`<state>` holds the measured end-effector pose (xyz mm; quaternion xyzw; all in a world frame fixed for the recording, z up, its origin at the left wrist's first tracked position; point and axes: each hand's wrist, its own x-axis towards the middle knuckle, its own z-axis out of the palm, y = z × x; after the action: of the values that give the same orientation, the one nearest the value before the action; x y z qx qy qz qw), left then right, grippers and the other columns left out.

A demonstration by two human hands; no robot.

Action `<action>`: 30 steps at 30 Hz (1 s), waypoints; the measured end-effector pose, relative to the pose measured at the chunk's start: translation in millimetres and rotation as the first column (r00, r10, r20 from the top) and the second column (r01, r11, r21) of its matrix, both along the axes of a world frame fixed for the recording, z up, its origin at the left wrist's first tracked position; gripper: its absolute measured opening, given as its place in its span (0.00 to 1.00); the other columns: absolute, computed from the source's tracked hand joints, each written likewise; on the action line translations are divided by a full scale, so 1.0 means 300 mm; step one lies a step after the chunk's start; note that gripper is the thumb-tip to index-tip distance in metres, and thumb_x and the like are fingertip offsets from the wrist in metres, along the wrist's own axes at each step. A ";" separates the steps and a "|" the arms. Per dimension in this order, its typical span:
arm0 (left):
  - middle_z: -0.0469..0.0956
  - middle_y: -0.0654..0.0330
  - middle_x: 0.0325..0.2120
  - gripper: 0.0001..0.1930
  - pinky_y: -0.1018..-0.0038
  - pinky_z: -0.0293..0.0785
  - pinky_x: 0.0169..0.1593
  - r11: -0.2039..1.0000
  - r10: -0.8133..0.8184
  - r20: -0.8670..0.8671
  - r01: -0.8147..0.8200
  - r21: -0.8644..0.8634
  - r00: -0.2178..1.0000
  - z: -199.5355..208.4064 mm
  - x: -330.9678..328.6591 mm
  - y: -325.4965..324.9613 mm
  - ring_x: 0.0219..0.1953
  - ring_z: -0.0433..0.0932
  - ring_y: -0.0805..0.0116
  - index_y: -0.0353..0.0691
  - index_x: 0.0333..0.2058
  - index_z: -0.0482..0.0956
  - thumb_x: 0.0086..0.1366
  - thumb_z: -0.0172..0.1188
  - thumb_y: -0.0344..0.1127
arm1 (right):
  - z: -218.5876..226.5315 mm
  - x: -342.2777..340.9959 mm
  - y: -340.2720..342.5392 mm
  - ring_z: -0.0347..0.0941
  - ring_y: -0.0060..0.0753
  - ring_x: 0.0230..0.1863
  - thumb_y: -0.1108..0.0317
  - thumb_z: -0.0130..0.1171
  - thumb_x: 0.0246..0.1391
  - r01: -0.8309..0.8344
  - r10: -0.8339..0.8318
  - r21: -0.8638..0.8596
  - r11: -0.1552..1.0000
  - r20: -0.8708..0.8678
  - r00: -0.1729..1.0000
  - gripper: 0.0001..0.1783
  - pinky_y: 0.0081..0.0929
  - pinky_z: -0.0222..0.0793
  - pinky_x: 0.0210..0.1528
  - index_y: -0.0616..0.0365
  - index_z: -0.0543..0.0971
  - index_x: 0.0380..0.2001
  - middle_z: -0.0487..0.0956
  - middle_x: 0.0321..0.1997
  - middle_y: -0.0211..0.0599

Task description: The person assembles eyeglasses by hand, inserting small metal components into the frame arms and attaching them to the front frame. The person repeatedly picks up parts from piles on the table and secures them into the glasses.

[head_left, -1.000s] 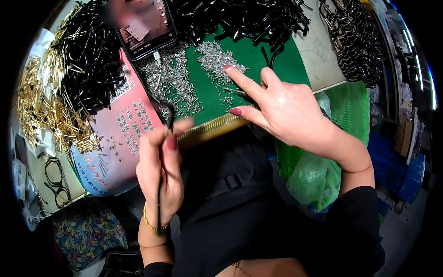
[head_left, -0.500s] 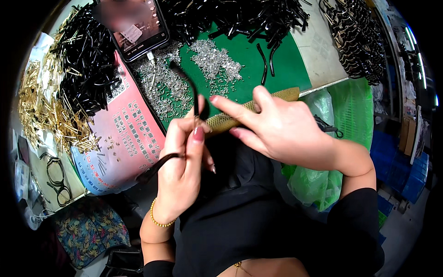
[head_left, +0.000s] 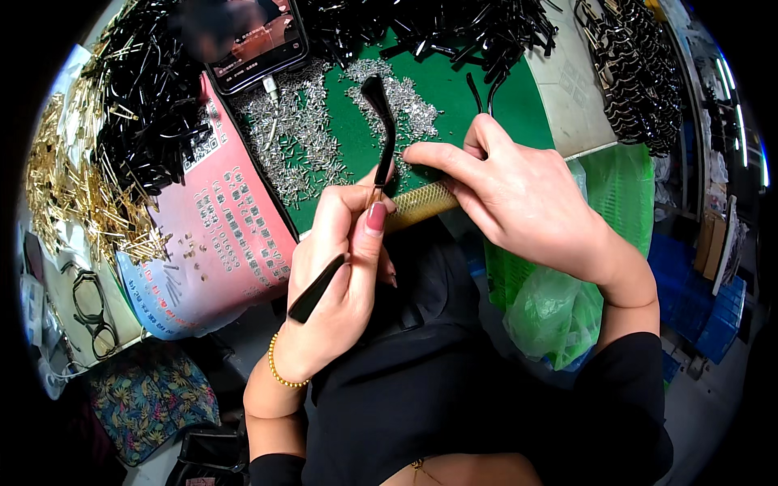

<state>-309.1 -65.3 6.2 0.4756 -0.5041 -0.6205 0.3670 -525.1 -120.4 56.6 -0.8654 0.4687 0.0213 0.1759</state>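
Observation:
My left hand (head_left: 336,271) is closed, thumb and index finger pinching the gold-coloured end of a black eyeglass temple (head_left: 382,134), which points up over the green mat (head_left: 340,125). A second black temple-like piece (head_left: 318,289) sticks out behind the thumb; whether the two are joined is hidden. My right hand (head_left: 519,190) stretches its index finger to the near edge of a heap of tiny silver screw-like parts (head_left: 401,101). Its thumb stays apart below, partly hidden, and nothing shows between the fingers. A gold mesh-patterned strip (head_left: 421,204) runs along the table edge beneath both hands.
Behind lie piles of black temples (head_left: 454,32) and, at left, gold metal pieces (head_left: 73,178). A phone (head_left: 255,49) with a cable rests beside more silver parts (head_left: 292,138). Black glasses frames (head_left: 96,312) sit far left. Green plastic bags (head_left: 616,211) hang at the right.
My left hand has shifted slightly right, and the temple now stands more upright. My right hand has moved a little right and up, its index fingertip now beside the silver parts.

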 end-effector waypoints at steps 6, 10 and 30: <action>0.69 0.38 0.62 0.07 0.82 0.75 0.28 0.999 0.024 -0.077 -0.020 0.041 0.997 0.017 0.019 0.043 0.21 0.71 0.80 0.36 0.44 0.65 0.79 0.42 0.34 | -0.013 -0.003 -0.013 0.77 0.41 0.24 0.72 0.57 0.57 -0.055 0.055 -0.041 0.998 0.003 0.998 0.23 0.34 0.72 0.22 0.43 0.74 0.57 0.71 0.35 0.45; 0.74 0.39 0.56 0.08 0.82 0.76 0.26 0.987 0.157 -0.108 -0.151 0.063 0.982 0.016 0.041 0.071 0.23 0.74 0.78 0.36 0.45 0.66 0.79 0.43 0.35 | -0.014 0.002 -0.016 0.77 0.42 0.22 0.72 0.57 0.57 -0.065 0.065 -0.037 0.997 0.008 0.998 0.24 0.34 0.71 0.22 0.44 0.74 0.57 0.71 0.34 0.46; 0.84 0.55 0.36 0.14 0.83 0.74 0.27 0.952 0.307 0.007 -0.307 0.017 0.952 0.004 0.084 0.042 0.23 0.74 0.80 0.29 0.52 0.74 0.78 0.48 0.33 | -0.012 0.017 -0.024 0.77 0.43 0.21 0.70 0.56 0.59 -0.075 0.074 -0.026 0.997 -0.042 0.996 0.25 0.36 0.72 0.21 0.43 0.72 0.60 0.71 0.35 0.48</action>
<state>-283.8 -52.7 7.3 0.5528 -0.4194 -0.5592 0.4536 -519.9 -127.4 53.1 -0.8841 0.4397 0.0389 0.1533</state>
